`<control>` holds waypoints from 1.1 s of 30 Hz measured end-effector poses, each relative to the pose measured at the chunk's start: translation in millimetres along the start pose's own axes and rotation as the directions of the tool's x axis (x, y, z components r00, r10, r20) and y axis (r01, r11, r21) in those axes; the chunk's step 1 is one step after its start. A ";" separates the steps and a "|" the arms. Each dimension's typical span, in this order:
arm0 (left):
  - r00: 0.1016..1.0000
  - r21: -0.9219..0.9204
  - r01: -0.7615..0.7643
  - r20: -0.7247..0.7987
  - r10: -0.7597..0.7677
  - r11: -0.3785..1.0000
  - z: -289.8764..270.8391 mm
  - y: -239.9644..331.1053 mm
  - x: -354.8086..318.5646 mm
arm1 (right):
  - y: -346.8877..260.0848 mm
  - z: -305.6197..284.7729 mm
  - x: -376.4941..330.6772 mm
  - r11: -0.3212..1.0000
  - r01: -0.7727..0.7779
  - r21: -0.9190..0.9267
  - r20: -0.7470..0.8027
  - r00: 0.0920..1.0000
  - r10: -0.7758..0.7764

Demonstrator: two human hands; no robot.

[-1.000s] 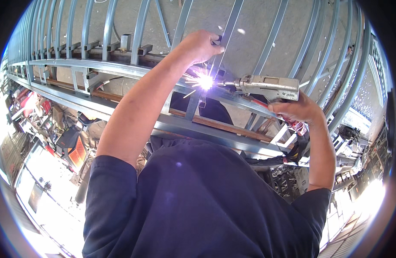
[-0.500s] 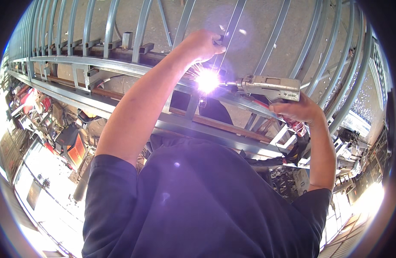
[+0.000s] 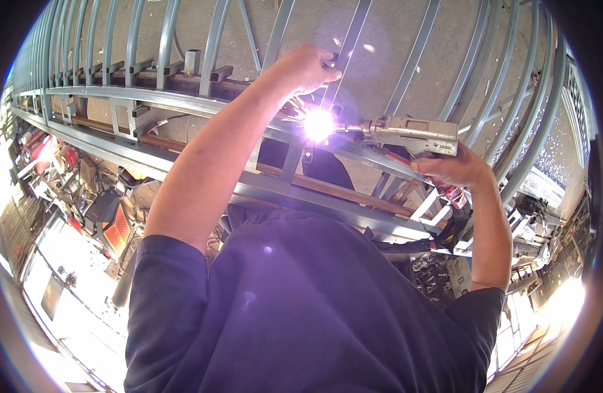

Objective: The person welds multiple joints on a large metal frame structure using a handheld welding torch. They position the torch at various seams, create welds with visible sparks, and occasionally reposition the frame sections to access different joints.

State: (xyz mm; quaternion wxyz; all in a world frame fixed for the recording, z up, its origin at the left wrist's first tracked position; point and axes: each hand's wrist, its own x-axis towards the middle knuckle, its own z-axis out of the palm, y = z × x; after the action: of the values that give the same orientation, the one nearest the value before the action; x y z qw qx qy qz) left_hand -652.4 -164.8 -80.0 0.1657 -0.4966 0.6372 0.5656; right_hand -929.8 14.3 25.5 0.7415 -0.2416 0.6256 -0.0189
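Observation:
Bright welding light (image 3: 318,124) and sparks hide the joint where an upright steel bar (image 3: 351,47) meets the frame's long rail (image 3: 160,98). My right hand (image 3: 455,169) is closed round the handle of a welding gun (image 3: 413,131), a pale boxy body with red wrapping on its grip. Its nozzle points left, straight at the glare. Just beyond the light, my left hand (image 3: 308,71) has its fingers curled against the upright bar, thumb and forefinger at its side. A small dark patch between those fingers cannot be made out.
More parallel steel bars (image 3: 216,39) run away across the concrete floor (image 3: 380,39). Short square tube pieces (image 3: 192,62) stand along the rail at left. A brown steel strip (image 3: 340,196) lies nearer my body. Clutter with an orange-and-black item (image 3: 114,226) fills the lower left.
The welding glare has shifted very slightly to the right. Both hands and the welding gun stay almost in place.

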 end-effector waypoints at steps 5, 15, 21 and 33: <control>1.000 0.000 -0.017 -0.012 0.017 1.000 0.4 -0.3 0.3 | 3.7 -1.7 -1.2 1.000 0.011 -0.015 -0.002 1.000 -0.011; 0.998 0.003 -0.064 -0.030 0.064 0.998 7.2 -16.0 13.1 | 7.8 0.9 -6.5 0.999 -0.009 -0.033 -0.054 0.999 0.008; 0.989 0.067 -0.084 -0.113 0.091 0.994 4.0 -7.0 -8.8 | 15.7 -6.3 -21.5 0.995 0.017 -0.103 -0.090 0.996 -0.027; 0.746 0.368 0.170 -0.655 0.125 0.914 90.4 -167.1 -175.4 | 26.2 56.6 -100.2 0.875 0.483 -0.020 -0.219 0.852 -0.476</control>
State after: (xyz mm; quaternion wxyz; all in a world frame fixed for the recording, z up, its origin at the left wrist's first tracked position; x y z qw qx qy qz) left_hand -467.7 15.6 -64.9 0.0334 -0.6276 0.7505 0.2046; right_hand -905.7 89.5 113.2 0.6448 -0.3732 0.6223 -0.2404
